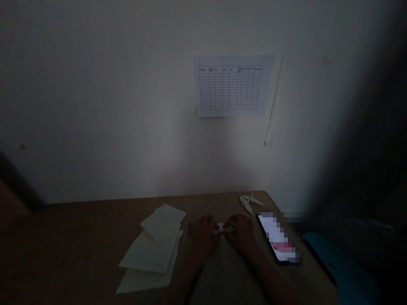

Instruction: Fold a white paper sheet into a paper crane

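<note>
Between my two hands is a small folded piece of white paper [221, 229], close above or on the wooden table. My left hand [205, 231] has its fingers curled on the paper's left side. From the right, my right hand [240, 228] pinches the other side, thumb and fingers bent toward the left hand. Much of the paper is hidden by the fingers, and the dim light blurs its folds. To the left lie several loose sheets of white paper [149, 254], overlapping. Beyond my right hand rest some folded paper pieces [247, 206] with pointed ends.
A phone [275, 239] with a lit screen lies at the table's [79, 241] right side. Past that edge stands a blue chair [343, 267]. The wall behind carries a printed table sheet [230, 87]. The room is dark.
</note>
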### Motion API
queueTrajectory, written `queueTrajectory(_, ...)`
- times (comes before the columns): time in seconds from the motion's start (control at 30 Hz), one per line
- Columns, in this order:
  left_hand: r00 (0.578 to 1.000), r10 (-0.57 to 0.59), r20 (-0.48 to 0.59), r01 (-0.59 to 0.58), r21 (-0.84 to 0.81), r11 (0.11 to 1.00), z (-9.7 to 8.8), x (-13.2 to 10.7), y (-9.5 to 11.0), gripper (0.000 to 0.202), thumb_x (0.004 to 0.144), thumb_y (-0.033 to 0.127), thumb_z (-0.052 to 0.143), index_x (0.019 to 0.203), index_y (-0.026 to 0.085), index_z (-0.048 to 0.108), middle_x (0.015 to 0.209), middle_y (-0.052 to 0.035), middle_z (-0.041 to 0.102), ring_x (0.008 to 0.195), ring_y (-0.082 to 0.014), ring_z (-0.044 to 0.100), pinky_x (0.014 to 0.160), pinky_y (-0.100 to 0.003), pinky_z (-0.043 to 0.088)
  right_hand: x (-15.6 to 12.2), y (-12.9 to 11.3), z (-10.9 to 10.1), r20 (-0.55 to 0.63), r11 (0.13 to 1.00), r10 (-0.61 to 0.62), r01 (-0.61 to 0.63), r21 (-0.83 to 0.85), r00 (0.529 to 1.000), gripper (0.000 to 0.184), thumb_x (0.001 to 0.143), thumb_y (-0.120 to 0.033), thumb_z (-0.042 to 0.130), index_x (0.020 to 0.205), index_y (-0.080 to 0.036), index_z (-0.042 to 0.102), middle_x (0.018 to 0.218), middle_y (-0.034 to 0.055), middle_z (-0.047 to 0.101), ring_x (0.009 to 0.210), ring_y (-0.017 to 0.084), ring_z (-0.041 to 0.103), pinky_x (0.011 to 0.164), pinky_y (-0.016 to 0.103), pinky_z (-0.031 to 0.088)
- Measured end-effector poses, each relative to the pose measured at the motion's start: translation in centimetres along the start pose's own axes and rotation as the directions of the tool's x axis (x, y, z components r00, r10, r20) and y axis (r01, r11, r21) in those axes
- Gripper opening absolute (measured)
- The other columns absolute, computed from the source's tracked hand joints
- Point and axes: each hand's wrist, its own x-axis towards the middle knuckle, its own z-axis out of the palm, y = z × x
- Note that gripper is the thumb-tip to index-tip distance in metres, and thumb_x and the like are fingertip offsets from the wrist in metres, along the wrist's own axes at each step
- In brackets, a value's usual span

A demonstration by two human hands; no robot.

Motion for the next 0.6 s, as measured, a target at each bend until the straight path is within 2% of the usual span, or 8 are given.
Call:
queueTrajectory(0.2,0.999,-0.005,0.044,0.003,0.057,0.998,-0.07,0.11,0.09,0.027,0.098,0.032,0.059,0.123,0.033,0.070,0.156,-0.0077,0.053,0.147,-0.0338,0.042,0.120,-0.076,0.017,0.34,-0.06,0.20,0.058,0.999,0.039,-0.041,0.032,0.998,0.021,0.088,-0.032,0.072,0.108,-0.037,0.077,0.130,0.0033,0.067,0.130,0.029,0.053,0.117,0.053,0.023)
queueTrajectory(0.43,0.994,-0.029,0.107,0.021,0.079,0.997,-0.54,0.29,0.07,0.037,0.096,0.023,0.053,0.128,0.032,0.070,0.163,-0.0096,0.046,0.151,-0.0346,0.036,0.120,-0.076,0.018,0.25,-0.11,-0.37,0.088,0.999,0.019,-0.023,0.043,0.996,0.030,0.090,-0.023,0.061,0.111,-0.037,0.077,0.131,0.0031,0.066,0.131,0.027,0.053,0.118,0.053,0.023)
queueTrajectory(0.6,0.994,-0.011,0.108,0.003,0.080,0.997,-0.30,0.24,-0.44,0.040,0.097,0.022,0.050,0.130,0.032,0.070,0.165,-0.0095,0.044,0.153,-0.0355,0.034,0.120,-0.077,0.016,0.28,0.44,-0.18,0.112,0.999,0.006,-0.010,0.033,0.994,0.037,0.090,-0.019,0.058,0.115,-0.039,0.076,0.134,0.0021,0.066,0.133,0.026,0.052,0.120,0.053,0.021)
